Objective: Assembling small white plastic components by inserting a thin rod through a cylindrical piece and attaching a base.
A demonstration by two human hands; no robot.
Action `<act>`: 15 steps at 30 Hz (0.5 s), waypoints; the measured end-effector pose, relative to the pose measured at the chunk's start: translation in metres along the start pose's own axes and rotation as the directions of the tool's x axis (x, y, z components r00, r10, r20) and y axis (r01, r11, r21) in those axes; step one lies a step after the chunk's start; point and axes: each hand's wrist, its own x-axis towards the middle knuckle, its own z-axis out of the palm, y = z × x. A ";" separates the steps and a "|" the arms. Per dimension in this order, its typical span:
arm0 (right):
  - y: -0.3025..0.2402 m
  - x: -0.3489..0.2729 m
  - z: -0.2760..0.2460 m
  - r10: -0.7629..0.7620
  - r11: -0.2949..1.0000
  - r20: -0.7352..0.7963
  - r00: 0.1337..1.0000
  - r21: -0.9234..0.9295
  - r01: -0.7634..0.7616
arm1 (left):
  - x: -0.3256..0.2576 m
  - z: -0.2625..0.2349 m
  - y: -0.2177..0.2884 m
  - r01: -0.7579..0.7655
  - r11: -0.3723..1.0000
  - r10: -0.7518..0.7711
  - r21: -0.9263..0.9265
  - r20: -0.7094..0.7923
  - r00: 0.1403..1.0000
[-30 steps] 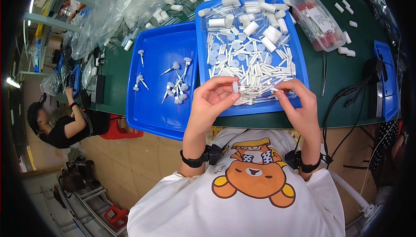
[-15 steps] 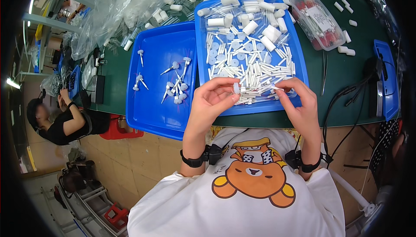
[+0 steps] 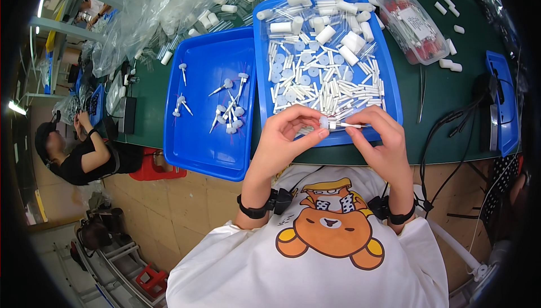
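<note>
Head view shows two bare hands meeting just over the near edge of the big blue plastic tray (image 3: 389,91) full of small white parts. The left hand (image 3: 284,142) is pinched shut on a small round white plastic cap (image 3: 324,122), held between thumb and fingertips. The right hand (image 3: 380,139) is pinched shut on a thin white plastic stick (image 3: 346,124). The stick lies flat, pointing sideways from right to left, and its left end sits right at the cap. So the cap is on the left, the stick is on the right, and they touch in the middle between the two hands. Both hands are about as near to that meeting spot as each other. I cannot tell if the stick's tip is already inside the cap, because the fingers hide it.

To the left lies a second blue plastic tray (image 3: 194,139) with a few white pins with round heads (image 3: 228,114) in it. It is closer to the left hand. A clear plastic box with red bits (image 3: 414,26) sits far off to the right, on the green table (image 3: 451,91).
</note>
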 end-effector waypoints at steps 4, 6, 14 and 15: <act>-0.003 -0.001 0.002 -0.001 1.000 -0.011 1.000 0.027 0.001 | 0.000 0.001 -0.001 -0.009 1.000 0.010 0.022 -0.007 1.000; -0.002 -0.001 0.004 -0.019 1.000 -0.023 1.000 0.021 0.020 | 0.000 0.000 -0.001 -0.023 0.998 0.022 0.060 0.016 1.000; -0.004 -0.001 0.011 -0.042 0.998 -0.068 0.997 0.049 0.045 | 0.000 0.003 0.000 -0.053 0.997 0.053 0.053 -0.003 0.999; -0.003 -0.001 0.011 -0.060 0.997 -0.085 0.995 0.044 0.064 | 0.000 0.002 0.000 -0.061 0.997 0.061 0.057 -0.003 0.998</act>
